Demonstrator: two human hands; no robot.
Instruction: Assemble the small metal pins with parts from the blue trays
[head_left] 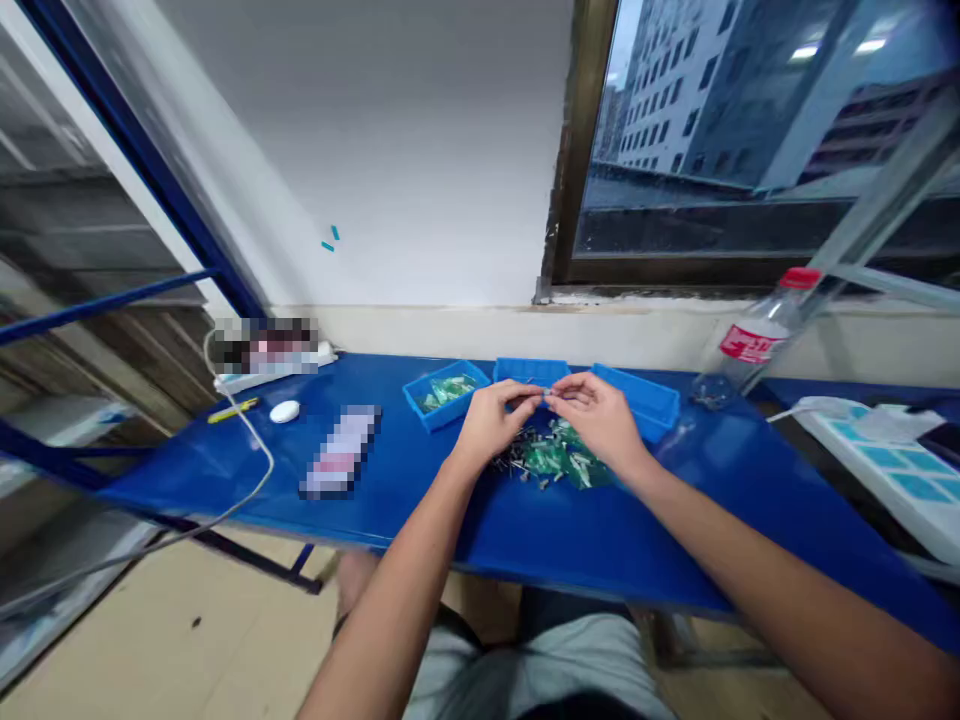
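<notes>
My left hand (495, 418) and my right hand (596, 418) meet fingertip to fingertip above the blue table (420, 510). Both are pinched on a tiny part between them, too small to name. Just below them lies a heap of small green boards and dark parts (551, 462). Behind the hands stand three blue bins: a left bin (444, 392) with green boards in it, a middle bin (531, 373), and a right bin (641, 400).
A clear plastic bottle with a red cap (750, 345) leans at the back right. A white tray with blue squares (892, 470) sits at the right edge. A power strip (270, 372), a white cable (251, 440), a yellow pen (232, 410) and a white oval object (285, 411) lie left.
</notes>
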